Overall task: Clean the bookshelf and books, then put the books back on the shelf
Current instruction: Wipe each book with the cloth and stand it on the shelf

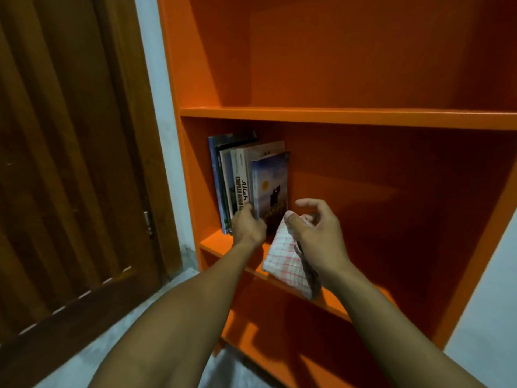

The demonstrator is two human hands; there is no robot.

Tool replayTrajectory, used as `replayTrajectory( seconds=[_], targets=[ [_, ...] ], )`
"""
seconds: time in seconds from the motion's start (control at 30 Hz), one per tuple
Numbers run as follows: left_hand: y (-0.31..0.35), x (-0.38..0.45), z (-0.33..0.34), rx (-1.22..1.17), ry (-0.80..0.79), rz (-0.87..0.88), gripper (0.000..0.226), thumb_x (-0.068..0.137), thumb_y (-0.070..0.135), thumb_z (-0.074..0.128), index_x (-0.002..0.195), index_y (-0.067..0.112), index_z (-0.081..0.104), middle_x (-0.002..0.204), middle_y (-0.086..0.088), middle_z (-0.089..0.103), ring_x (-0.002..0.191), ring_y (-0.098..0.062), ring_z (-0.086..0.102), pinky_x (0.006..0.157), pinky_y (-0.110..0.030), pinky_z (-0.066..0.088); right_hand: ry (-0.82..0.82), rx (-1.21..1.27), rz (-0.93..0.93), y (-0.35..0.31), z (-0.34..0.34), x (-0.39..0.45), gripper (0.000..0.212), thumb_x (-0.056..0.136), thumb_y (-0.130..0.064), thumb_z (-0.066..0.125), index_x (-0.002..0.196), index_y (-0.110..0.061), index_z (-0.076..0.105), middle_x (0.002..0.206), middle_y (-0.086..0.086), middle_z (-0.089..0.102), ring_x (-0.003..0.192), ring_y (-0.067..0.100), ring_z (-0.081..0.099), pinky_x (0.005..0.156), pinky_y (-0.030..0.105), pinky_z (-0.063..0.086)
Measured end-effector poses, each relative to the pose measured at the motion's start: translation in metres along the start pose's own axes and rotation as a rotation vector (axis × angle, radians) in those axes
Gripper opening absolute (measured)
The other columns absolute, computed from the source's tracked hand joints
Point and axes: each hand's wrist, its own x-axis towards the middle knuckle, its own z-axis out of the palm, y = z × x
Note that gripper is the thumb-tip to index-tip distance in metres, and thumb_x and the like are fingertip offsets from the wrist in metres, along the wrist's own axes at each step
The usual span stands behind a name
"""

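orange bookshelf | middle board: row of upright books at left end | upper board: bare

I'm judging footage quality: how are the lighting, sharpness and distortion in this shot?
Head view: dim warm light, with deep shadow at the shelf's right; wide-angle bowing slants its sides; book spine print is soft but partly readable; left hand on the books and right hand pinching the cloth look slightly blurred.

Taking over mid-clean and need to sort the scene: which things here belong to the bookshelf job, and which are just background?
Part of the job:
- orange bookshelf
- row of upright books at the left of the middle shelf
- blue-covered book, gripped by the left hand
- checked cloth, pinched in the right hand

Just background:
- wooden door
- white wall
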Motion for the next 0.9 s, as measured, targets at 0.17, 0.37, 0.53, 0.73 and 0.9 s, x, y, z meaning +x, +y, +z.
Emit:
replayTrajectory(
  seconds=[0.17, 0.37, 0.53, 0.73, 0.9],
  targets=[
    [-0.003, 0.01, 0.017, 0.029, 0.082, -0.101, 0.034, 0.085, 0.003, 0.057, 0.119, 0.008, 0.056, 0.119, -0.019, 0.06, 0.111, -0.041, 0.057, 0.087, -0.044, 0.049, 0.005, -0.014, 0.03, 0.011, -0.003, 0.004, 0.015, 0.095, -0.022, 0.066, 0.105, -0.026, 0.057, 0.078, 0.002, 0.049, 0.054, 0.013, 0.048, 0.054, 0.034, 0.041],
    [-0.004, 0.016, 0.012, 0.147, 0.051, -0.147, 0.028, 0.087, 0.01, 0.062, 0.114, 0.007, 0.057, 0.118, -0.02, 0.063, 0.11, -0.041, 0.059, 0.081, -0.044, 0.05, -0.001, 0.019, 0.081, 0.017, 0.0, -0.005, 0.015, 0.094, -0.017, 0.067, 0.107, -0.019, 0.059, 0.07, -0.001, 0.047, 0.054, 0.011, 0.047, 0.052, 0.033, 0.039],
    [-0.015, 0.008, -0.005, 0.226, -0.04, -0.07, 0.028, 0.085, 0.031, 0.071, 0.099, 0.017, 0.051, 0.107, -0.014, 0.063, 0.094, -0.035, 0.06, 0.076, -0.04, 0.052, -0.029, 0.039, 0.143, 0.01, 0.002, -0.016, 0.015, 0.094, -0.016, 0.066, 0.108, -0.013, 0.059, 0.073, 0.005, 0.049, 0.064, 0.019, 0.047, 0.048, 0.027, 0.037],
    [-0.041, -0.037, -0.052, 0.287, -0.048, 0.105, 0.023, 0.096, 0.031, 0.052, 0.117, 0.023, 0.057, 0.11, -0.005, 0.07, 0.093, -0.029, 0.065, 0.075, -0.038, 0.053, -0.154, 0.04, 0.203, 0.002, 0.012, -0.047, 0.018, 0.096, -0.01, 0.063, 0.112, -0.005, 0.056, 0.077, 0.014, 0.048, 0.062, 0.022, 0.043, 0.044, 0.024, 0.033],
    [-0.081, -0.095, -0.091, 0.272, -0.061, 0.107, 0.031, 0.098, 0.035, 0.052, 0.127, 0.024, 0.056, 0.123, -0.004, 0.068, 0.112, -0.027, 0.063, 0.093, -0.045, 0.053, -0.256, 0.019, 0.293, 0.013, 0.021, -0.084, 0.018, 0.095, -0.009, 0.065, 0.108, -0.003, 0.054, 0.061, 0.009, 0.037, 0.037, 0.011, 0.028, 0.041, 0.022, 0.023]
  ],
)
